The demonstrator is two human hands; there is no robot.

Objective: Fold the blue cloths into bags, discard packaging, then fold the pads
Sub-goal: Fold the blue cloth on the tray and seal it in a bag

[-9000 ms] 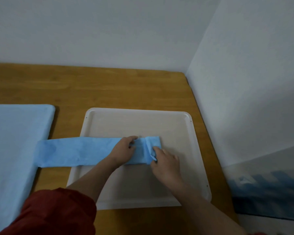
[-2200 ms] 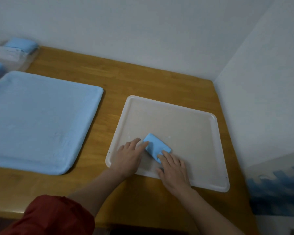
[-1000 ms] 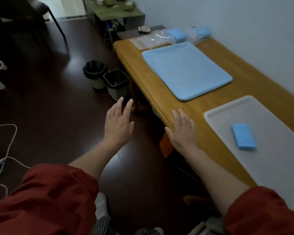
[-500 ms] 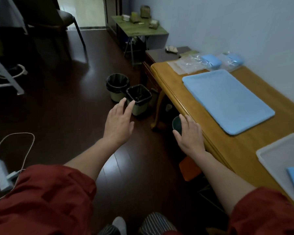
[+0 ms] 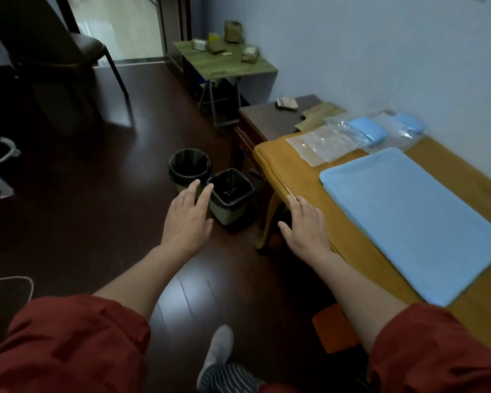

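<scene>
Our left hand (image 5: 186, 219) hovers over dark floor (image 5: 82, 208), fingers (image 5: 192, 190) straight, slightly spread, holding nothing. Just beyond it: round bin (image 5: 189, 165), square bin (image 5: 231, 194) touching beside it, both black-lined. Our right hand (image 5: 305, 226) at edge of wooden surface (image 5: 292, 171), fingers straight, empty; we cannot tell whether it touches. On surface: empty clear bag (image 5: 323, 143) at far corner, big blue pad (image 5: 408, 217) lying flat, unfolded. By wall, two folded blue cloths (image 5: 367, 131) in bags.
</scene>
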